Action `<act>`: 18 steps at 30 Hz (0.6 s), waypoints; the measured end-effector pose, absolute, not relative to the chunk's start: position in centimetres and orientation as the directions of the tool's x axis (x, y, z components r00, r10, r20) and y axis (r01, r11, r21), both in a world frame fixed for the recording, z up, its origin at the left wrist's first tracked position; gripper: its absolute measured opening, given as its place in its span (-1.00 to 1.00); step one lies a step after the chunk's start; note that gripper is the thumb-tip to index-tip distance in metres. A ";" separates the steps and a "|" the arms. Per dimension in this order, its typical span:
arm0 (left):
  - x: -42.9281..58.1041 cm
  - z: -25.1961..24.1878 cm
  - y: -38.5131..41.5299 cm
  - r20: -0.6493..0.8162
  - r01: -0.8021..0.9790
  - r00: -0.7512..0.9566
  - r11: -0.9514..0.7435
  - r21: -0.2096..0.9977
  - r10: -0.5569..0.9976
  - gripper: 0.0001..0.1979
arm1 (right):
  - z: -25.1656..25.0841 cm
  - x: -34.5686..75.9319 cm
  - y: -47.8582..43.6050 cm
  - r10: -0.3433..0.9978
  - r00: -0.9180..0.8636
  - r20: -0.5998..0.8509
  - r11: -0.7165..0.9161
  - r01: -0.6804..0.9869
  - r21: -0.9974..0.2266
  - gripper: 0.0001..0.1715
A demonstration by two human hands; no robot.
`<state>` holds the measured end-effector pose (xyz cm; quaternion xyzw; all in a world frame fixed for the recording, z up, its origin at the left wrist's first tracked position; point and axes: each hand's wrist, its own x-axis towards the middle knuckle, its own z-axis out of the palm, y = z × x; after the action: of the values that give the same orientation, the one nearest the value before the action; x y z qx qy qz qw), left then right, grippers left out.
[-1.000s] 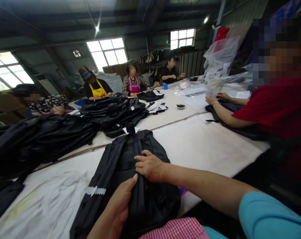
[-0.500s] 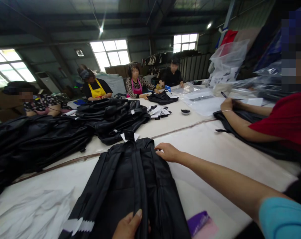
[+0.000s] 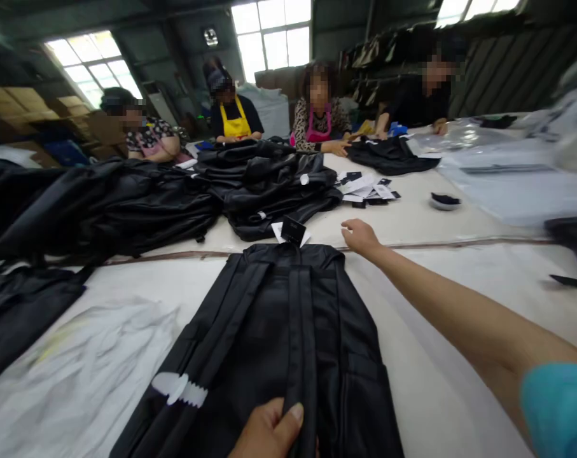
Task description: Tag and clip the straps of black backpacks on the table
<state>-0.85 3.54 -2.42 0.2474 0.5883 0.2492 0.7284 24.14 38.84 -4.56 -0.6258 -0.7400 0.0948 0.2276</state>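
A black backpack (image 3: 264,331) lies straps up on the white table, its top pointing away from me. At the bottom of the view my left hand (image 3: 273,429) pinches the right-hand shoulder strap between thumb and fingers. A white toothed tie (image 3: 179,389) wraps the left-hand strap. Black and white hang tags (image 3: 292,231) stick out at the backpack's top. My right hand (image 3: 359,235) hovers past the top right corner, touching nothing visible, its fingers curled together; whether a small thing is in them cannot be made out.
Piled black bags (image 3: 269,184) lie beyond and to the left. Loose tags (image 3: 369,189) and a small dish (image 3: 444,202) lie on the far table. White sheeting (image 3: 88,375) is at the left, plastic film (image 3: 507,172) at the right. Several people sit across the table.
My right hand has left the backpack's top right edge and moved forward and right. My left hand still grips the strap. The view has turned right to left, shifting the scene rightward.
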 end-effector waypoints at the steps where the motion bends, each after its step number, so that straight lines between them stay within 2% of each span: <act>1: -0.8 -2.3 3.4 -0.730 -0.090 0.178 0.749 0.656 0.660 -0.45 | -4.0 22.6 38.2 0.935 -0.157 0.318 0.295 0.843 -0.449 -0.59; 4: -0.6 -2.0 2.9 -0.740 -0.120 0.142 0.754 0.646 0.657 -0.49 | -1.1 17.0 35.3 0.701 -0.255 0.666 0.654 0.601 -0.458 -0.66; 5: -0.5 -2.0 2.7 -0.751 -0.122 0.127 0.761 0.637 0.648 -0.51 | 0.1 14.9 34.0 0.631 -0.276 0.726 0.732 0.522 -0.438 -0.67; 7: -0.5 -2.3 2.2 -0.773 -0.127 0.096 0.778 0.616 0.628 -0.55 | 2.4 10.4 31.2 0.549 -0.361 0.753 0.823 0.387 -0.415 -0.70; 10: -0.6 -3.4 1.5 -0.775 -0.158 0.073 0.774 0.613 0.628 -0.60 | 4.4 3.0 26.6 0.439 -0.624 0.646 0.884 0.171 -0.436 -0.72; 13: -1.0 -4.2 1.1 -0.743 -0.157 0.090 0.746 0.647 0.663 -0.64 | 4.3 -4.1 22.1 0.246 -0.843 0.478 0.885 -0.006 -0.466 -0.73; 16: -1.6 -4.3 0.9 -0.717 -0.091 0.064 0.719 0.689 0.695 -0.69 | 3.3 -10.0 18.9 0.040 -0.947 0.319 0.888 -0.113 -0.446 -0.74; 18: -2.0 -4.0 0.8 -0.724 -0.024 0.004 0.724 0.690 0.690 -0.68 | 2.7 -13.0 17.6 -0.052 -0.977 0.205 0.911 -0.131 -0.391 -0.74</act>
<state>-1.99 0.77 -3.96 0.2555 0.6519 0.2699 0.6610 -12.97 17.63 2.69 0.0470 -0.9728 0.2057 0.0953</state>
